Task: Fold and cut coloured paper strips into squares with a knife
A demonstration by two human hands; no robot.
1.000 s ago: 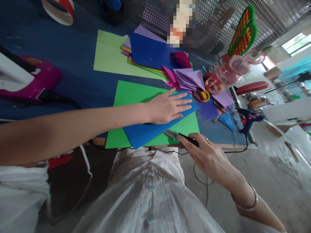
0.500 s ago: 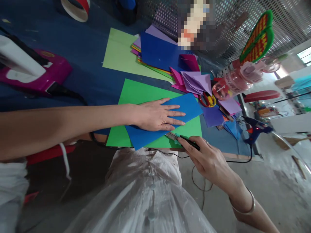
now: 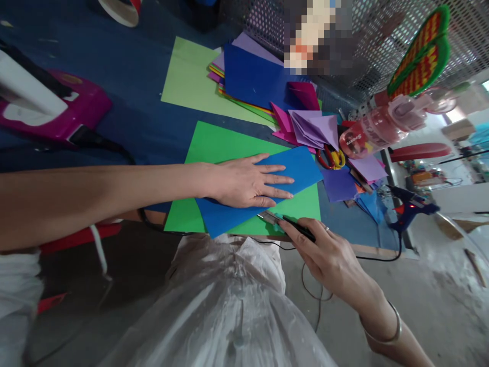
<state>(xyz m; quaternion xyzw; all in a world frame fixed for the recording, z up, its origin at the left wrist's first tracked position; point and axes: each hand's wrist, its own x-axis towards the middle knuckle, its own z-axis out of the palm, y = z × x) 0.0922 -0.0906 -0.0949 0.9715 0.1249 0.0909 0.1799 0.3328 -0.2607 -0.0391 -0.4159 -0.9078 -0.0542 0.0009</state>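
My left hand (image 3: 244, 181) lies flat, fingers spread, on a folded blue paper sheet (image 3: 301, 165), which rests on a larger bright green sheet (image 3: 217, 142). My right hand (image 3: 330, 255) grips a utility knife (image 3: 284, 223) with a black handle. Its metal blade end points left along the blue sheet's lower edge, close to the table's front edge.
A stack of coloured papers (image 3: 248, 76) and a pale green sheet (image 3: 187, 76) lie farther back. Folded purple and pink pieces (image 3: 311, 127), scissors (image 3: 330, 158), a pink tape dispenser (image 3: 376, 130) and a blue glue gun (image 3: 408, 209) sit right. A magenta device (image 3: 57, 109) stands left.
My left hand slid back along the blue sheet toward me. My right hand with the knife has barely shifted. The camera view moved slightly.
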